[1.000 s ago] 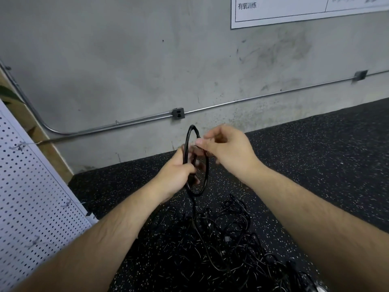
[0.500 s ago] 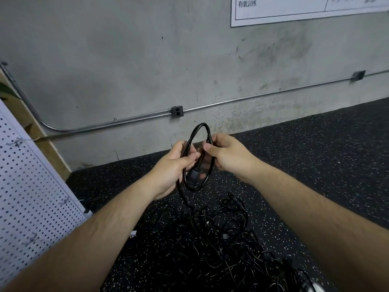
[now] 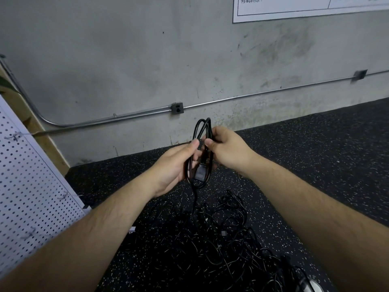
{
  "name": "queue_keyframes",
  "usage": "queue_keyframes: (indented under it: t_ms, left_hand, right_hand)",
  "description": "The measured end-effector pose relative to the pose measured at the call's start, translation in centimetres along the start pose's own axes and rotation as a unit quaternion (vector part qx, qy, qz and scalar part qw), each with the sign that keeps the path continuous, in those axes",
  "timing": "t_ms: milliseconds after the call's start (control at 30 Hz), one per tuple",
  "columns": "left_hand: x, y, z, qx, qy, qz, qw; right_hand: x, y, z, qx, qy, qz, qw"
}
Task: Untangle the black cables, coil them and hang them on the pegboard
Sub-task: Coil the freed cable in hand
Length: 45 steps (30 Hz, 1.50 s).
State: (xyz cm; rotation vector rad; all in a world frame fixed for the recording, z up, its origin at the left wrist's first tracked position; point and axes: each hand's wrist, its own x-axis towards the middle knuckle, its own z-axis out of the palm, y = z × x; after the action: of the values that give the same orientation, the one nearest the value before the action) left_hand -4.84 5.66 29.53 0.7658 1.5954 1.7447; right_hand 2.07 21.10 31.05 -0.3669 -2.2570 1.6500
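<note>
A small coil of black cable [image 3: 202,127] stands upright between both hands, its black plug hanging inside the lower loop. My left hand [image 3: 176,165] grips the coil's left side, thumb on top. My right hand [image 3: 226,147] holds the right side with fingers curled round the strands. One strand runs down from the coil into a tangled heap of black cables [image 3: 210,239] on the floor below. The white pegboard [image 3: 27,186] leans at the left, with a few metal hooks showing.
The floor is black speckled rubber [image 3: 315,154]. A grey concrete wall stands close ahead, with a metal conduit and a junction box [image 3: 177,107] low on it. A white poster [image 3: 305,7] hangs at the upper right. A wooden frame stands behind the pegboard.
My right hand came down from pinching the coil's top to gripping its right side. The loop has narrowed and another turn lies on the coil.
</note>
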Motion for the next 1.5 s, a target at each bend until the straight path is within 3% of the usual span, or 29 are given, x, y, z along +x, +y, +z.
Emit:
queue_keyframes:
  t_ms: [133, 333, 500, 567, 600, 700, 833, 900, 1000, 1133, 1233, 1333, 1500]
  left_hand:
    - [-0.1, -0.3, 0.1, -0.003, -0.002, -0.009, 1.0]
    - [-0.4, -0.6, 0.6, 0.083, -0.026, 0.002, 0.996]
    - [-0.2, 0.2, 0.2, 0.03, 0.022, 0.021, 0.999]
    - [-0.3, 1.1, -0.6, 0.001, 0.052, 0.04, 0.998]
    - [-0.3, 1.5, -1.2, -0.016, 0.059, 0.049, 0.997]
    - [-0.7, 2.4, -2.3, -0.052, 0.064, 0.063, 0.995]
    - [-1.2, 3.0, -3.6, -0.079, 0.053, 0.05, 0.994]
    - [-1.5, 3.2, -4.5, -0.078, 0.036, 0.035, 0.996]
    - [-1.8, 3.0, -5.4, -0.027, 0.019, 0.02, 0.999]
    - [-2.1, 2.3, -5.6, 0.104, 0.011, 0.011, 0.994]
    - [-2.0, 2.1, -5.4, 0.145, 0.001, 0.0, 0.989]
    - [-1.9, 2.0, -4.9, 0.171, -0.005, -0.003, 0.985]
    - [-1.3, 1.1, -4.3, 0.274, 0.0, -0.009, 0.962]
  right_hand:
    - [-0.2, -0.2, 0.0, 0.064, 0.01, 0.005, 0.998]
    - [-0.3, -0.1, 0.6, 0.07, 0.047, 0.021, 0.996]
    - [-0.3, 0.5, 0.4, 0.164, 0.047, 0.021, 0.985]
    - [-0.5, 2.1, 0.8, 0.154, -0.032, 0.056, 0.986]
    - [-0.9, 3.2, 1.2, 0.118, -0.114, 0.066, 0.984]
    - [-2.3, 5.7, 2.8, -0.041, -0.339, 0.052, 0.938]
    - [-3.2, 7.0, 3.1, -0.181, -0.376, 0.058, 0.907]
    - [-3.2, 7.6, 2.2, -0.27, -0.359, 0.081, 0.89]
    - [-2.2, 8.0, 0.0, -0.275, -0.286, 0.106, 0.912]
    - [-0.5, 6.7, -2.7, -0.075, -0.177, 0.13, 0.973]
    - [0.3, 5.0, -3.9, 0.127, -0.183, 0.166, 0.961]
    - [1.0, 3.9, -4.5, 0.116, -0.167, 0.173, 0.964]
    - [1.1, 2.1, -3.8, 0.038, -0.057, 0.148, 0.987]
